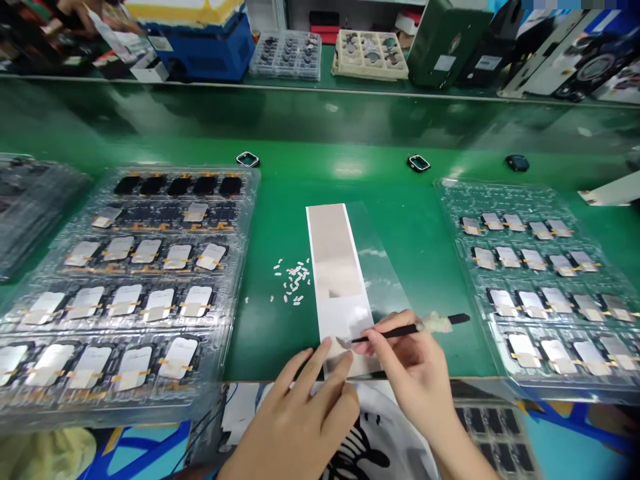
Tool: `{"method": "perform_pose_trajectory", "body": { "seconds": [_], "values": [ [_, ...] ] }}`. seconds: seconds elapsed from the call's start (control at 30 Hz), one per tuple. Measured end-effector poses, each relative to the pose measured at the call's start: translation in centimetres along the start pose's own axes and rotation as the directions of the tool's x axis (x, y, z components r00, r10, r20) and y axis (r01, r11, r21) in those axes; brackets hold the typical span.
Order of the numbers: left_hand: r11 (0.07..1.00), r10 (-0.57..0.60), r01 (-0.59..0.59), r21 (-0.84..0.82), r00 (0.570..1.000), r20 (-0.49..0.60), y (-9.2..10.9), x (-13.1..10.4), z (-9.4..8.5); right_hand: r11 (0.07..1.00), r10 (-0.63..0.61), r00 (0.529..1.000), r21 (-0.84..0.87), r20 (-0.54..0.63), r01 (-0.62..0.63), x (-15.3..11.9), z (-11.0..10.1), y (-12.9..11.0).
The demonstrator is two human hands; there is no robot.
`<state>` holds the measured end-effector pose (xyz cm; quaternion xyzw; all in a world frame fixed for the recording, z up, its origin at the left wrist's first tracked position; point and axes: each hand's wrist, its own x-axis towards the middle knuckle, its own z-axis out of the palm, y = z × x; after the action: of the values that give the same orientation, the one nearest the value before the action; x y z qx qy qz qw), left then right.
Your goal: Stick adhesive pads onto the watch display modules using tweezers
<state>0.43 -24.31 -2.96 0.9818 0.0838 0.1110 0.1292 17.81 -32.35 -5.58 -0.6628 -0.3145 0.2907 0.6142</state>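
A long sheet of beige stickers with a white backing (pixel 334 243) lies upright on the green table in front of me. My left hand (pixel 310 410) rests at its near end, fingers spread, with fingertips on the sheet. In my right hand (pixel 413 357) is a slim black-handled tool (pixel 404 331) with tape wrapped round its rear part. Its curved silver tip touches or hovers just over the sheet between my hands; I cannot tell which. Left of the sheet are scattered small white pieces (pixel 296 279). A clear film (pixel 383 267) extends along the sheet's right side.
A clear tray of small screen parts (pixel 135 250) stands left, another tray (pixel 540 267) right. Several watch cases, including one watch case (pixel 419 163), lie at the back. The shelf above bears a blue box (pixel 203 50), a compartment box (pixel 371 55) and a green box (pixel 447 43).
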Motion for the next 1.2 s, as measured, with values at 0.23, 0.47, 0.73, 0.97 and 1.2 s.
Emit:
{"method": "perform_pose_trajectory", "body": {
  "seconds": [0.23, 0.47, 0.73, 0.97, 1.2],
  "values": [
    [0.475, -0.593, 0.401, -0.783, 0.803, 0.052, -1.0, 2.2, 0.7, 0.958, -0.025, 0.965, 0.270, -0.262, 0.098, 0.6, 0.7, -1.0],
    [-0.178, -0.677, 0.131, -0.975, 0.703, 0.218, -0.1, 4.2, 1.6, 0.926, -0.229, 0.943, 0.245, -0.242, 0.288, 0.5, 3.3, -1.9],
    [-0.243, -0.704, 0.030, -0.970, 0.683, 0.197, 0.8, 5.3, 2.0, 0.912, -0.276, 0.921, 0.227, -0.274, 0.341, 0.6, 3.3, -1.7],
    [-0.199, -0.703, 0.036, -0.979, 0.691, 0.168, 0.9, 5.3, 2.2, 0.872, -0.354, 0.897, 0.252, -0.265, 0.419, 1.1, 3.2, -1.2],
    [-0.113, -0.745, 0.051, -0.992, 0.656, 0.118, 0.9, 5.9, 2.7, 0.860, -0.372, 0.886, 0.258, -0.278, 0.441, 1.0, 3.2, -1.2]
  ]
}}
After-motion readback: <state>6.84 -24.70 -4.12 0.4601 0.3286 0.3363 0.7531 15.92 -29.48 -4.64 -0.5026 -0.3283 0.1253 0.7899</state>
